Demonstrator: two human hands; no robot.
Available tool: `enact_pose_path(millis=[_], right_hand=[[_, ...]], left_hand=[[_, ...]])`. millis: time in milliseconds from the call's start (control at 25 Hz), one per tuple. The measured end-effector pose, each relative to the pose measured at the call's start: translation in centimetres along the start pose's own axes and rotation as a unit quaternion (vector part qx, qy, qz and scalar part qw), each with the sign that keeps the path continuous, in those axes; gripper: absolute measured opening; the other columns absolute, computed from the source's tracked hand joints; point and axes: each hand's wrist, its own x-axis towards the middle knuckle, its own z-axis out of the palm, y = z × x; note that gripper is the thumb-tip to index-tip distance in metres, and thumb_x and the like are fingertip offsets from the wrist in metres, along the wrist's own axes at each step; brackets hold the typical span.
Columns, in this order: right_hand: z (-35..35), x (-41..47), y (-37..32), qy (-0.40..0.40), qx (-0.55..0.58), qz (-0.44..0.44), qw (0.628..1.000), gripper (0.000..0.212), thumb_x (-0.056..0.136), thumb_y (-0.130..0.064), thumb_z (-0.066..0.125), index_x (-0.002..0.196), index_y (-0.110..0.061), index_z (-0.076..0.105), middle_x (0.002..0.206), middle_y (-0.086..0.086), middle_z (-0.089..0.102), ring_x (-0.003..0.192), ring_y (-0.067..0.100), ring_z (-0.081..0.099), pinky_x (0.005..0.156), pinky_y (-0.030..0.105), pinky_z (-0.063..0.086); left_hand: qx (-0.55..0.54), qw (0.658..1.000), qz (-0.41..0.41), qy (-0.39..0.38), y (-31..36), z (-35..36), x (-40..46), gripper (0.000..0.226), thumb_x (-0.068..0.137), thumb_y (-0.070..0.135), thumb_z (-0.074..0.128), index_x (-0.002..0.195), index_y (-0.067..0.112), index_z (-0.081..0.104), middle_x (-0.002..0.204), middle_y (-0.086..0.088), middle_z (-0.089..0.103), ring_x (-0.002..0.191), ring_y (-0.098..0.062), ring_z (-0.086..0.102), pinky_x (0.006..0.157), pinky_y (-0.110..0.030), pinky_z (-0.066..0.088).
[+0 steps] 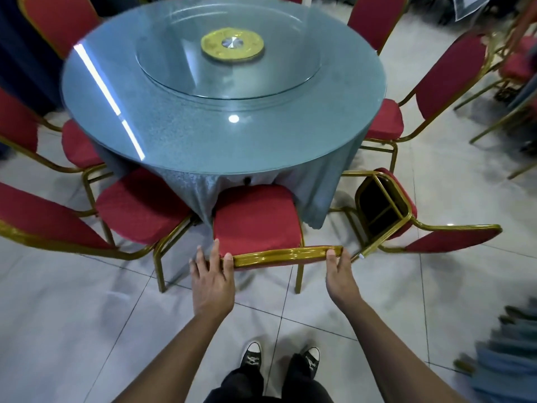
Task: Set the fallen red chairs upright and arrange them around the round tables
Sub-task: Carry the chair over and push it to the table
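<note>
At the far left, two upright red chairs (72,141) and (139,205) face the round table (220,91), their seats close to its edge and the blue-grey tablecloth (200,187) hanging between them. The glass turntable (229,56) sits on the tabletop with a gold disc (232,45) at its middle.

Your left hand (212,277) rests on the left end of the gold top rail of the chair in front of you (255,222); the fingers lie fairly straight and spread, the thumb hooked over the rail's corner. That chair stands upright, its seat pushed just under the table's edge.

Your right hand (340,271) holds the rail's right end, fingers curled round it from behind and thumb on top.

Just right of that, a fallen chair (386,205) lies on its side on the tiled floor (87,330), dark underside of the seat showing, backrest pointing away to the right, near the tablecloth's hem.

Further right, another upright chair (447,80) stands at the table.
</note>
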Motion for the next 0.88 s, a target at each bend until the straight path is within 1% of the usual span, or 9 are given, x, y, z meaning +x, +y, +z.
enact_pose_path(millis=[80, 120, 240, 320, 400, 480, 560, 720, 880], right_hand=[[0.0, 1.7, -1.3, -0.019, -0.016, -0.012, 1.000, 0.066, 0.102, -0.058, 0.026, 0.153, -0.016, 0.023, 0.155, 0.014, 0.038, 0.139, 0.038, 0.040, 0.113, 0.052, 0.033], [0.1, 2.5, -2.0, -0.024, -0.021, -0.018, 0.999, 0.064, 0.103, -0.057, 0.027, 0.151, -0.014, 0.027, 0.152, 0.014, 0.041, 0.136, 0.037, 0.042, 0.112, 0.052, 0.034], [-0.3, 4.1, -3.8, -0.038, -0.043, -0.018, 0.998, 0.060, 0.104, -0.055, 0.028, 0.146, -0.012, 0.035, 0.148, 0.014, 0.044, 0.133, 0.036, 0.045, 0.110, 0.049, 0.036], [-0.9, 4.5, -4.3, -0.047, -0.063, -0.010, 0.997, 0.058, 0.104, -0.055, 0.030, 0.143, -0.013, 0.039, 0.146, 0.016, 0.046, 0.131, 0.037, 0.046, 0.107, 0.046, 0.038], [-1.6, 4.1, -4.4, -0.037, -0.079, -0.011, 0.996, 0.056, 0.104, -0.053, 0.035, 0.145, -0.015, 0.041, 0.146, 0.014, 0.047, 0.130, 0.035, 0.048, 0.105, 0.045, 0.042], [-2.4, 3.1, -4.1, -0.001, -0.083, -0.032, 0.996, 0.051, 0.103, -0.045, 0.043, 0.147, -0.019, 0.043, 0.148, 0.008, 0.048, 0.132, 0.030, 0.048, 0.106, 0.045, 0.044], [-3.6, 2.1, -3.4, 0.042, -0.077, -0.054, 0.995, 0.047, 0.102, -0.036, 0.048, 0.146, -0.019, 0.045, 0.150, 0.004, 0.047, 0.136, 0.025, 0.045, 0.110, 0.042, 0.040], [-7.4, 0.9, -2.0, 0.103, -0.036, -0.037, 0.993, 0.044, 0.100, -0.029, 0.051, 0.144, -0.022, 0.048, 0.147, 0.003, 0.050, 0.134, 0.022, 0.047, 0.108, 0.040, 0.043], [-12.0, 1.4, 1.0, 0.151, 0.017, -0.015, 0.988, 0.039, 0.101, -0.030, 0.053, 0.139, -0.025, 0.052, 0.142, -0.002, 0.054, 0.125, 0.017, 0.052, 0.080, 0.018, 0.047]], left_hand=[[0.004, 1.000, 0.000, -0.029, -0.1, -1.0, 2.1, 0.061, 0.104, 0.040, 0.009, 0.158, 0.011, 0.012, 0.166, -0.012, -0.011, 0.150, -0.045, -0.012, 0.122, -0.057, -0.001], [0.003, 0.999, -0.001, -0.041, -0.4, -1.5, 3.2, 0.055, 0.106, 0.029, 0.026, 0.157, 0.011, 0.014, 0.166, -0.013, -0.012, 0.150, -0.047, -0.011, 0.121, -0.059, 0.002], [-0.068, 0.996, -0.020, -0.060, -0.8, -2.7, 5.5, 0.049, 0.109, 0.024, 0.020, 0.157, 0.019, 0.019, 0.167, -0.011, -0.007, 0.151, -0.043, -0.006, 0.122, -0.057, 0.002], [-0.126, 0.989, -0.048, -0.056, -0.2, -3.9, 6.0, 0.051, 0.108, 0.035, 0.016, 0.157, 0.022, 0.024, 0.166, -0.013, 0.015, 0.152, -0.037, 0.007, 0.123, -0.052, 0.007], [-0.145, 0.989, -0.017, -0.024, 1.1, -4.9, 6.2, 0.046, 0.108, 0.035, 0.022, 0.147, 0.021, 0.042, 0.149, -0.013, 0.046, 0.144, -0.034, 0.031, 0.119, -0.049, 0.023], [-0.122, 0.991, 0.062, 0.003, 3.3, -5.7, 6.3, 0.036, 0.107, 0.029, 0.030, 0.128, 0.021, 0.057, 0.122, -0.005, 0.061, 0.124, -0.028, 0.050, 0.106, -0.044, 0.038], [-0.105, 0.984, 0.143, 0.017, 6.2, -6.4, 6.4, 0.029, 0.105, 0.028, 0.035, 0.118, 0.025, 0.061, 0.110, 0.002, 0.062, 0.111, -0.022, 0.055, 0.098, -0.040, 0.041], [-0.100, 0.966, 0.236, -0.016, 12.5, -6.3, 6.3, 0.023, 0.101, 0.029, 0.046, 0.121, 0.030, 0.058, 0.115, 0.007, 0.061, 0.111, -0.019, 0.053, 0.098, -0.039, 0.042], [-0.090, 0.951, 0.291, -0.046, 19.2, -5.3, 5.9, 0.022, 0.101, 0.030, 0.048, 0.119, 0.033, 0.059, 0.117, 0.008, 0.061, 0.111, -0.017, 0.053, 0.099, -0.039, 0.044]])
